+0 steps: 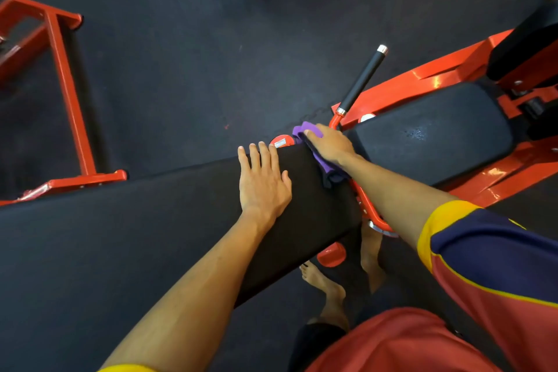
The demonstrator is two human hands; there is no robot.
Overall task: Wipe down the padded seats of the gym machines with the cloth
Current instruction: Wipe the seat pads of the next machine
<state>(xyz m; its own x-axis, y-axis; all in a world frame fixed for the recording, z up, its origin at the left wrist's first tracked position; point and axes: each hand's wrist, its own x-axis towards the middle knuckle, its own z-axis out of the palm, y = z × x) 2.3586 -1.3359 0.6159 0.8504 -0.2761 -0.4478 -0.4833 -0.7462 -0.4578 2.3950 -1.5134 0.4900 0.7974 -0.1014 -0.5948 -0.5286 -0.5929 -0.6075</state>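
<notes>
Far left: a red steel frame (65, 90) standing on dark rubber floor (181, 39).

From the near left toward the centre: a long black pad (136, 235), matte and smooth, slightly domed across its width, rounded at its right end.

Flat on that pad close to its right end: left hand (262, 181), released, 4 fingers straight and together reaching the far edge, thumb spread to the right, holding nothing.

Just past those fingertips, at the pad's far right corner: a round red cap (280, 140) with a small silver sticker, print too blurred to read.

On the pad's right end: a purple cloth (326, 164), crumpled, 1 bunch poking out beyond the fingers, a darker fold hanging below the wrist.

Pressed down on the cloth: right hand (330, 145), palm down, fingers laid over the fabric rather than wrapped round it.

Right of that hand: a black handle (363, 78) with silver ends, slanting away from a red stem.

Further right: a 2nd black pad (431, 133), shorter, pebbled, with a small patch of pale specks on top, set in an orange-red machine frame (422, 75).

Near right: bare feet (327, 284) on the floor beneath the long pad's end, and a red, navy and yellow sleeve (483, 251).
</notes>
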